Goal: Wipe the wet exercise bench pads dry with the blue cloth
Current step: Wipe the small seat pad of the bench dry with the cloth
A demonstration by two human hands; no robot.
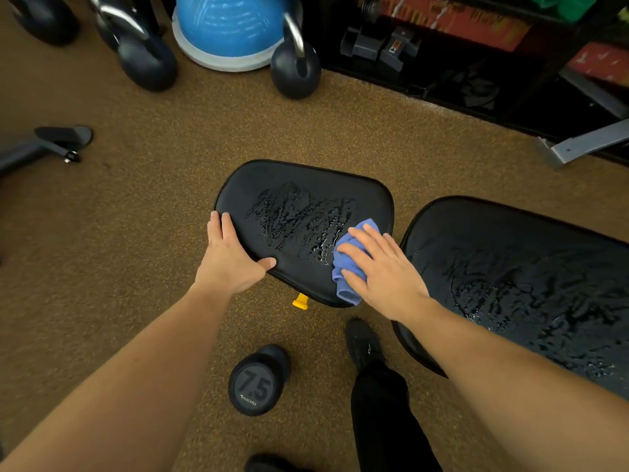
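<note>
Fingers point(366, 235) of the right hand point(384, 270) lie straight and spread, pressing the blue cloth point(343, 267) onto the wet seat pad point(303, 212), probably to soak up water, while the left hand point(231, 257) grips its near edge, likely steadying it.

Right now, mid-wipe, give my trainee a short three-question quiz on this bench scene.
1. True or false: the right hand presses the blue cloth flat on the seat pad.
2. Which pad shows water streaks? A) seat pad only B) back pad only C) both
3. Fill in: the left hand grips the seat pad's ____ edge.

Key: 1 true. 2 C. 3 left.
</note>
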